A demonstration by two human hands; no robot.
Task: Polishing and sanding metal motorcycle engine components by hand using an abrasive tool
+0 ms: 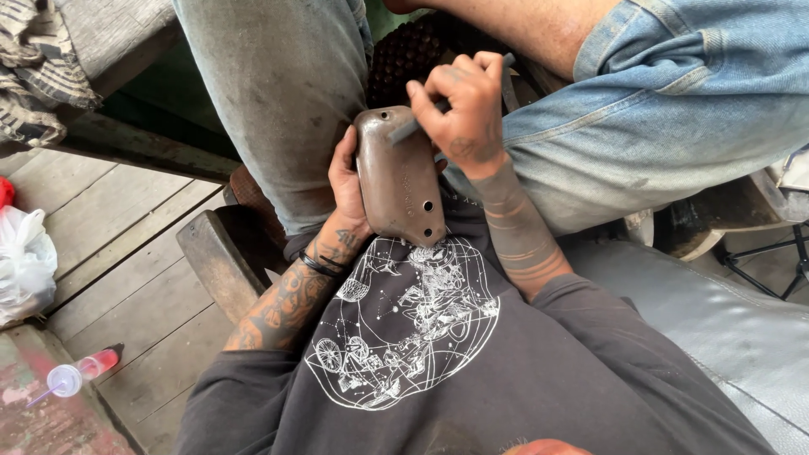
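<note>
A brown, rounded metal cover (398, 181) with small holes rests against my chest and lap. My left hand (345, 181) grips its left edge from behind and holds it upright. My right hand (463, 105) is closed around a thin dark grey stick-like tool (407, 129). The tool's tip lies on the upper face of the cover. Both forearms are tattooed, and I wear a dark shirt with a white print (404, 329).
My jeans-clad legs (286, 93) fill the top of the view. A wooden plank floor (109, 244) lies at left with a white plastic bag (24, 261) and a clear cup with red drink (80, 375). A grey cushioned seat (725, 320) is at right.
</note>
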